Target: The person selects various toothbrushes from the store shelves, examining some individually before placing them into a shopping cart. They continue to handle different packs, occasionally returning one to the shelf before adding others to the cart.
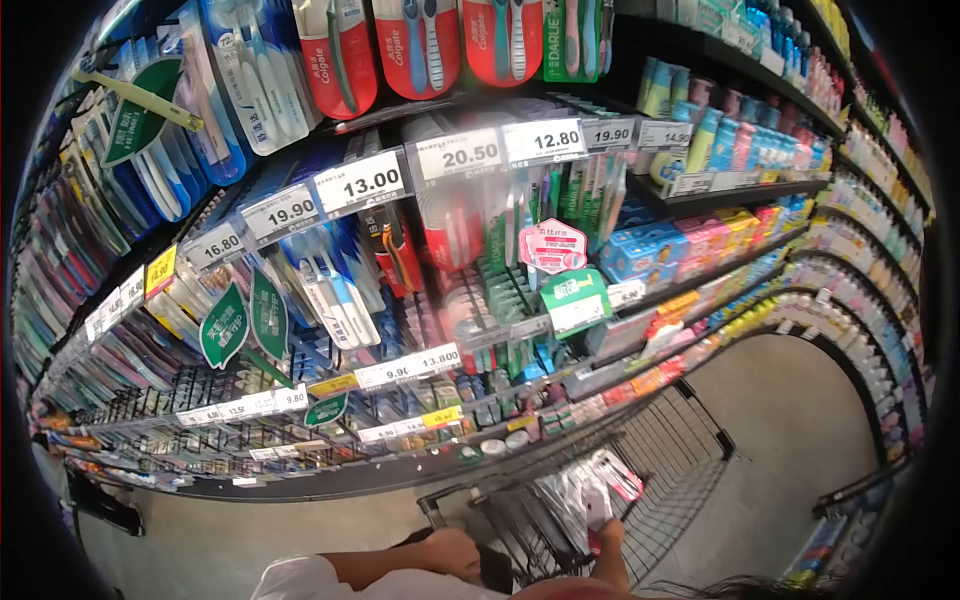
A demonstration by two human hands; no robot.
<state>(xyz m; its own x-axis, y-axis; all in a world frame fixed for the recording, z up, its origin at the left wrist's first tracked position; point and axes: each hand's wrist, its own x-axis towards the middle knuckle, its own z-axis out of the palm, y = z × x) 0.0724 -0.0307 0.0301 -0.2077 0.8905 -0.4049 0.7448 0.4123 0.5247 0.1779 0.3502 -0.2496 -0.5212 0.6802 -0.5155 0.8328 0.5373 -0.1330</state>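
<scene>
My right hand (pixel 609 540) reaches into a wire shopping cart (pixel 690 455), its fingers closed on a white-and-pink package (pixel 598 507). Just beyond it inside the cart lies another package with pink edging (pixel 620 474), beside a crinkled clear plastic wrapper (pixel 566 500). Close to the near left corner of the cart, my left hand (pixel 453 553) is curled into a fist next to something black (pixel 495 570). I cannot tell what, if anything, that fist holds.
Ahead stands a shelf of hanging toothbrush packs (pixel 420 45), with price tags (pixel 358 180) along its rails. Boxed goods (pixel 640 250) and bottles (pixel 705 140) fill the shelves to the right, which curve around the grey floor (pixel 800 400). Green leaf-shaped signs (pixel 222 325) stick out at left.
</scene>
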